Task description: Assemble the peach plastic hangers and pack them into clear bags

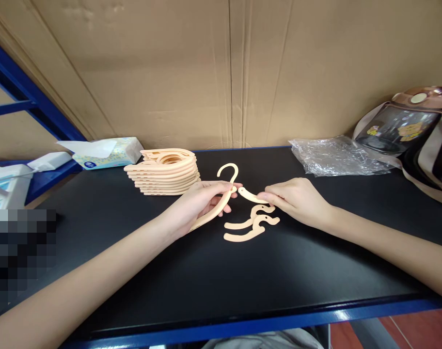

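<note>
My left hand [201, 198] is closed on a peach plastic hanger part [215, 211], a curved arm with a hook [236, 170] rising from its upper end. Pinched in my right hand [301, 198] is a separate curved hanger arm [248, 195], its holed end pointing at the hook joint, with a small gap between the two. Below them on the black table lie two loose hanger pieces, a nearer one [244, 236] and a farther one [239, 226], partly overlapping. A neat stack of folded peach hangers [163, 182] stands just behind my left hand.
A tissue pack [108, 152] lies at the back left, near a white box [50, 161]. Crumpled clear plastic film [333, 155] is at the back right, beside a strapped drink bottle [399, 127]. Cardboard [170, 72] walls the back; a blue rim [250, 325] edges the black table [279, 271].
</note>
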Action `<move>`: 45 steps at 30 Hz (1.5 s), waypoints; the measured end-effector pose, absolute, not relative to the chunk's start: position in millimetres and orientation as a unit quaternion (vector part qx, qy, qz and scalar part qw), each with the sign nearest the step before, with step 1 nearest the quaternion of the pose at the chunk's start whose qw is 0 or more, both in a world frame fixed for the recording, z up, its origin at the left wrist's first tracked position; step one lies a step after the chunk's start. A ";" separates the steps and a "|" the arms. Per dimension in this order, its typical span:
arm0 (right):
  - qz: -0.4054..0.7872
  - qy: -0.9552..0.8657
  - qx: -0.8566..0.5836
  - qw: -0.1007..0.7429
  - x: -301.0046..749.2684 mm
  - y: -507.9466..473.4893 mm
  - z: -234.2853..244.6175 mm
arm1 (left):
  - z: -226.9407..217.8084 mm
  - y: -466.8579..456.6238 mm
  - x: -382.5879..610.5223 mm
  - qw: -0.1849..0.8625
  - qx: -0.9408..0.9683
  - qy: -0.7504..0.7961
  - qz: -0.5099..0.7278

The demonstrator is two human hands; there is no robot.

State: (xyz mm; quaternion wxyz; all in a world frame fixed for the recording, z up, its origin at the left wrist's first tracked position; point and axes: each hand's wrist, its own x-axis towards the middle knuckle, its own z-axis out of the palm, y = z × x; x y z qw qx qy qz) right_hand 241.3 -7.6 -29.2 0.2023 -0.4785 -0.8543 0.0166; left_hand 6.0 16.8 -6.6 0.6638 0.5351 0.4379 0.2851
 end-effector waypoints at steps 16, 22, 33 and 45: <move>-0.113 -0.855 -0.457 0.217 240.6 -12.4 -27.9 | -5.8 15.0 4.1 0.698 0.548 0.399 0.232; -0.127 -0.853 -0.454 0.222 242.6 -12.9 -25.1 | -0.9 12.0 7.1 0.691 0.562 0.396 0.224; -0.080 -0.849 -0.467 0.235 241.0 -17.8 -22.1 | -5.4 12.7 6.2 0.646 0.621 0.373 0.241; 0.005 -0.837 -0.502 0.217 237.3 -20.1 -20.1 | -1.2 7.2 9.0 0.599 0.642 0.404 0.257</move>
